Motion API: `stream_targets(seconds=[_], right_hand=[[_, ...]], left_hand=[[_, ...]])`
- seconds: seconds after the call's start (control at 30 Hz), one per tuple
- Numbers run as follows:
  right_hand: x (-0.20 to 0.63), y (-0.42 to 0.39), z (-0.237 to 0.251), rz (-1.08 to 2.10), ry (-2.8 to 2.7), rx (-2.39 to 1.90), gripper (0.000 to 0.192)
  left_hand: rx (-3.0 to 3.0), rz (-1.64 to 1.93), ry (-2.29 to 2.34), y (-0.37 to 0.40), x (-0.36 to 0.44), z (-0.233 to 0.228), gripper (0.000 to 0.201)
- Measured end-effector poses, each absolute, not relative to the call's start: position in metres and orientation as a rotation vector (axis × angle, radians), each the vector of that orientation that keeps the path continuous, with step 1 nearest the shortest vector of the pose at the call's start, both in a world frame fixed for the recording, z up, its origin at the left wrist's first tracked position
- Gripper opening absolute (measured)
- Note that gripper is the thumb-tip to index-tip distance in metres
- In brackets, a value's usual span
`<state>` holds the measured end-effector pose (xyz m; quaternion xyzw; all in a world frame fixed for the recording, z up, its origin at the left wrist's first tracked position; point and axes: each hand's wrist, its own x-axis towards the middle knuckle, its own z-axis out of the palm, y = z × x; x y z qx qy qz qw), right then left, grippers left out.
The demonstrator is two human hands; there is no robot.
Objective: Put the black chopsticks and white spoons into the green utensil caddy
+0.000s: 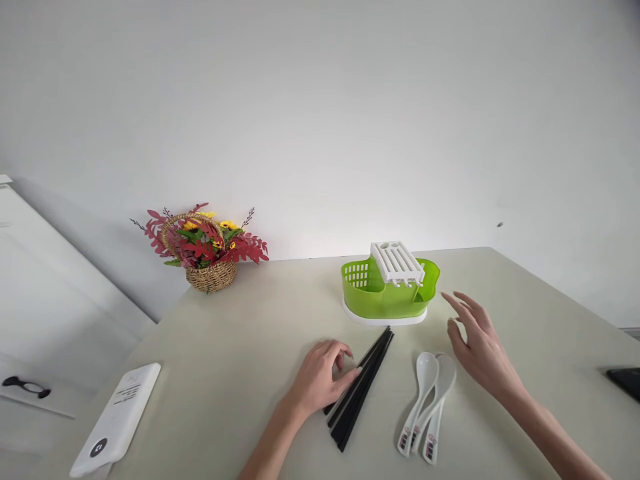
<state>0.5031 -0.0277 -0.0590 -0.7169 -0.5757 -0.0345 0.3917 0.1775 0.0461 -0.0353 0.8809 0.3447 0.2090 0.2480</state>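
Several black chopsticks (pixel 367 393) lie in a slanting bundle on the table. My left hand (pixel 323 373) is at their left side, its thumb tip resting against them; its fingers are bent, with a gap between them and the thumb. To the right of the chopsticks is a small group of white spoons (pixel 427 373), partly overlapping, with printed marks on their handles. My right hand (pixel 477 337) hovers above and right of the spoons, fingers spread and holding nothing. Its fingertips come close to the right end of a green utensil caddy (pixel 383 303), which has a white slotted rack (pixel 397 261) across its top.
A wicker basket (pixel 213 277) of artificial flowers stands at the table's back left. On the front left lies a white rectangular device (pixel 120 417). A black object (pixel 625 381) sits at the right edge, cut off by the frame. Behind the table (pixel 240 347) rises a plain wall.
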Motion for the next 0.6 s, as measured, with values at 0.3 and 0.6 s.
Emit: stream_targets(seconds=[0.3, 0.6], right_hand=[[0.524, -0.003, -0.079, -0.075, -1.628, -1.884, 0.052], [0.522, -0.009, -0.067, -0.054, -1.607, -1.89, 0.048]], left_hand=[[2.414, 0.548, 0.961, 0.044, 0.173, -0.036, 0.015], [2.411, 0.572, 1.064, 0.036, 0.162, -0.034, 0.022]])
